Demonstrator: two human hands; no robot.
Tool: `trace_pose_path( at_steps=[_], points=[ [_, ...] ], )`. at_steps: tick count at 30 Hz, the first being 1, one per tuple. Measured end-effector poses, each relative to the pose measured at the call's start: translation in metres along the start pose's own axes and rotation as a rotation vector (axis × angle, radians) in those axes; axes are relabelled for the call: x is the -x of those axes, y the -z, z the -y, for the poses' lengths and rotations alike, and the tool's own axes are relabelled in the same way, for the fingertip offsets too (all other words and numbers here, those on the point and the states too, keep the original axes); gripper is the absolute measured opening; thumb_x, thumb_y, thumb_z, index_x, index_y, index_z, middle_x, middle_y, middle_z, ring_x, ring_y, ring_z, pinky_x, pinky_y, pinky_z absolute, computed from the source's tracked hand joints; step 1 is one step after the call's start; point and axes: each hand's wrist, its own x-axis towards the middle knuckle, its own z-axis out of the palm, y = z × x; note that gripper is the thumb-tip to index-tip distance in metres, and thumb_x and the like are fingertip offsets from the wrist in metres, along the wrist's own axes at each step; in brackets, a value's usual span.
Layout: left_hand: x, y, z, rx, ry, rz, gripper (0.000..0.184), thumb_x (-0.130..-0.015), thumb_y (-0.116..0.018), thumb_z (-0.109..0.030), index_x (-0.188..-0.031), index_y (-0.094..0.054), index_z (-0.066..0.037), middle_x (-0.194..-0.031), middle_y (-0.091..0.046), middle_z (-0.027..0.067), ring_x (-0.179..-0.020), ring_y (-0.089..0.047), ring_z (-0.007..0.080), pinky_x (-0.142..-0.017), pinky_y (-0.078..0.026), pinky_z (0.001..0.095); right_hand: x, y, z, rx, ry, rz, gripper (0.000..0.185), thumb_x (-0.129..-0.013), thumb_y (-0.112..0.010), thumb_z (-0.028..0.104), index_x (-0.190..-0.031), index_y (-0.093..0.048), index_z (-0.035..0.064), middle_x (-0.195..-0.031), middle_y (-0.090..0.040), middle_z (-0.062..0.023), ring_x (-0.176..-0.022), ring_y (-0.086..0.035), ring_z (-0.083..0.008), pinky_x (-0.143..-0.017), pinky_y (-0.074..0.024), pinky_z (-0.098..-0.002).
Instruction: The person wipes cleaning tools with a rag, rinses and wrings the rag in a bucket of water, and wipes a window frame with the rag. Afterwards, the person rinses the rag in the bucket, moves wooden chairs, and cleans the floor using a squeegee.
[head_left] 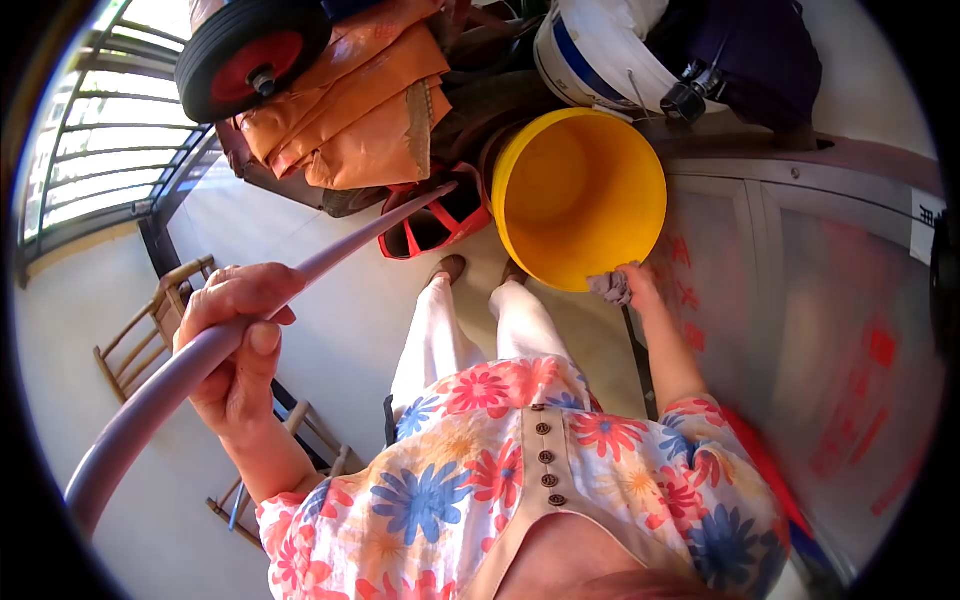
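My left hand [228, 345] is wrapped around a long purplish-grey pole [345, 245]. The pole slants away from me, its far end at a red container [470, 228] with dark openings on the floor; what is fixed to that end cannot be made out. At the lower rim of a large yellow bucket [585, 195], my right hand [640, 286] is closed on a crumpled grey cloth [608, 288]. The bucket's mouth faces me, and its inside shows bare yellow walls. Whether my right fingers also grip the rim is hidden by the cloth.
Folded orange sheeting [350, 120] lies beyond the red container, beside a black wheel with a red hub [255, 60]. A white bucket [580, 55] stands behind the yellow one. Metal cabinet doors [800, 300] line the right. Bamboo chairs [150, 330] stand left, below a barred window [110, 120].
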Motion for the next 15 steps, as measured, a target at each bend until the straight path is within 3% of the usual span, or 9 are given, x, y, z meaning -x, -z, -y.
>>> trace_pose_path(
  at_steps=[7,15],
  points=[
    [0.003,-0.002,0.008,0.065,0.036,0.0,0.016,-0.081,-0.061,-0.008,-0.09,-0.056,0.004,-0.086,-0.061,0.0171,-0.065,-0.052,0.0133,-0.06,-0.043,0.0222,0.014,-0.011,-0.049,-0.115,-0.021,0.072,0.014,-0.074,-0.055,0.0,-0.087,-0.055,-0.0022,-0.082,-0.059,-0.0081,-0.068,-0.06,-0.0215,-0.059,-0.0492,-0.0351],
    [-0.001,0.005,0.017,0.055,0.038,0.04,0.015,-0.081,-0.061,-0.009,-0.087,-0.056,0.004,-0.085,-0.061,0.0179,-0.066,-0.053,0.0146,-0.061,-0.043,0.0234,-0.045,-0.007,-0.071,-0.313,-0.149,0.304,0.02,-0.086,-0.045,0.011,-0.099,-0.055,-0.0012,-0.099,-0.062,-0.0108,-0.087,-0.062,-0.0212,-0.077,-0.0516,-0.0346]
  ],
)
